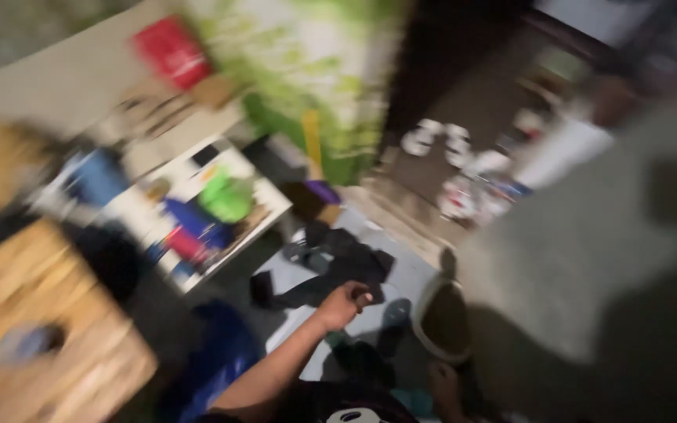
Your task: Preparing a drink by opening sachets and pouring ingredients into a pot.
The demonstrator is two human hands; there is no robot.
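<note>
The whole frame is smeared by motion. My left hand [344,301] reaches forward from the lower left on a bare arm, its fingers curled into a fist. It hovers over a dark garment [338,270] lying on a pale floor mat [409,274]. I cannot tell whether the fingers touch the cloth. A skin-coloured shape [440,384] near the bottom, beside a round pale-rimmed container [442,321], may be my right hand; the blur hides its fingers.
A wooden table [41,313] stands at the left. Beyond it, a white shelf tray [268,196] holds green, blue and red items. A green patterned curtain [315,70] hangs at the back. A grey wall [589,251] fills the right. Blue cloth [221,352] lies beside my arm.
</note>
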